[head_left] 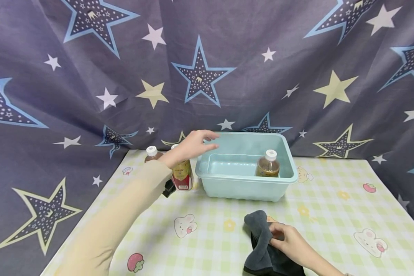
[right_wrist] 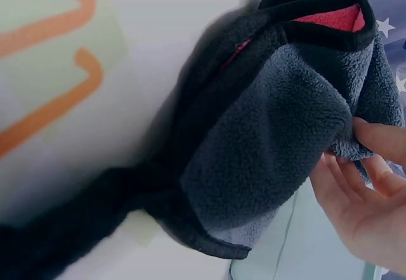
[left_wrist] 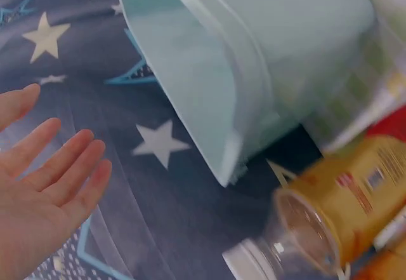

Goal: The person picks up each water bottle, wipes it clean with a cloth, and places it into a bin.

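Observation:
My left hand (head_left: 197, 144) hovers at the left rim of a light-blue plastic bin (head_left: 241, 188), fingers spread loosely, holding nothing. In the left wrist view the same hand (left_wrist: 54, 178) is apart from the bin and the bottle. Beneath that forearm stands a clear bottle with a yellow and red label (head_left: 183, 176), partly covered by the wrist. One white-capped bottle (head_left: 268, 165) is upright inside the bin. My right hand (head_left: 289, 242) pinches a dark grey cloth (head_left: 258, 249) near the front of the table. Black edging and a red inner side of the cloth (right_wrist: 273, 127) show in the right wrist view.
Another white-capped bottle (head_left: 153, 154) stands at the table's back left, mostly behind the sleeve. A small black item (head_left: 169, 188) lies beside the labelled bottle. A checked tablecloth (head_left: 207, 245) covers the table, and a star-patterned curtain (head_left: 255, 88) hangs behind it.

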